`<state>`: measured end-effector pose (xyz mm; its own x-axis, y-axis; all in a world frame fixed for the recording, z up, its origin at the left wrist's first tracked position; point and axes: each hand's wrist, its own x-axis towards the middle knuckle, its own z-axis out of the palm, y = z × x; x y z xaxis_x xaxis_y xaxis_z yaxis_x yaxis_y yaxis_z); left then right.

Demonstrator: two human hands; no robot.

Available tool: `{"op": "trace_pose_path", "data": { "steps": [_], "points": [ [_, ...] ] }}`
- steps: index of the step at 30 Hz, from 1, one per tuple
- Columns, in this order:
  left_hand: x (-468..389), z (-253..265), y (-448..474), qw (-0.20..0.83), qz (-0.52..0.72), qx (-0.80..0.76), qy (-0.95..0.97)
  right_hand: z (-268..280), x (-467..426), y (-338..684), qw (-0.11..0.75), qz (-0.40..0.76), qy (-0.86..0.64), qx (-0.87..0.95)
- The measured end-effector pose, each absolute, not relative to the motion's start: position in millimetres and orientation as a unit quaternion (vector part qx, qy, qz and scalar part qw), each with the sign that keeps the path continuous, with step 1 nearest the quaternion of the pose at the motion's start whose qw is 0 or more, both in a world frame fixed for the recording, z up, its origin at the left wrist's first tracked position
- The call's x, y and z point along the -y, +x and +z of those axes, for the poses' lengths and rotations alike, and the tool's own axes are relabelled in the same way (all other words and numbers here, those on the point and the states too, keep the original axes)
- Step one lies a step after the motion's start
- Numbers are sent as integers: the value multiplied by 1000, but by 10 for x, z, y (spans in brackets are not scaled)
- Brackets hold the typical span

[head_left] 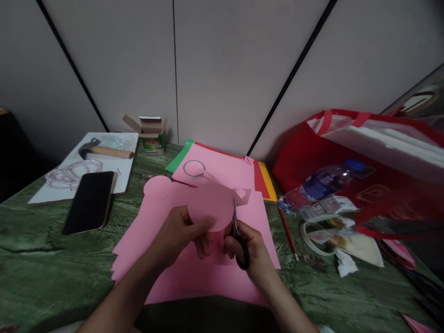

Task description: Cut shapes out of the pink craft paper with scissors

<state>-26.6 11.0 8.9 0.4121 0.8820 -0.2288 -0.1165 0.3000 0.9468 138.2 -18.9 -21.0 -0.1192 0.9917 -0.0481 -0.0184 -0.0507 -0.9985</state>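
My left hand (189,231) pinches a round piece of pink paper (211,206) between thumb and fingers, holding it above several pink sheets (163,268). Black-handled scissors (239,245) sit in my right hand (251,252), their blades upright along the disc's right edge. A narrow offcut of pink paper (243,195) sticks out past the blades. Another pink paper circle (157,187) lies at the upper left of the sheets. Behind the held disc is a thin ring (194,168) on more pink paper.
To the left are a phone (90,202), a hammer (111,151), clear beads (72,175) and a small open box (152,138). A red pencil (287,233), a plastic bottle (315,185), a tape roll (312,240) and a red bag (298,152) occupy the right. A grey partition (215,69) stands behind.
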Motion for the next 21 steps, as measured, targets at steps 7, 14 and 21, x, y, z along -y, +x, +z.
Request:
{"op": "trace_pose_path", "data": {
  "steps": [7, 14, 21],
  "points": [
    [-130, 68, -271, 688, 369, -408, 472, -171, 188, 1383, 458, 548, -479, 510],
    [-137, 62, -270, 688, 387, -406, 461, -191, 194, 1382, 460, 555, -477, 504],
    [-120, 66, -271, 668, 397, -422, 467, -187, 203, 1377, 456, 560, -479, 499]
  ]
}}
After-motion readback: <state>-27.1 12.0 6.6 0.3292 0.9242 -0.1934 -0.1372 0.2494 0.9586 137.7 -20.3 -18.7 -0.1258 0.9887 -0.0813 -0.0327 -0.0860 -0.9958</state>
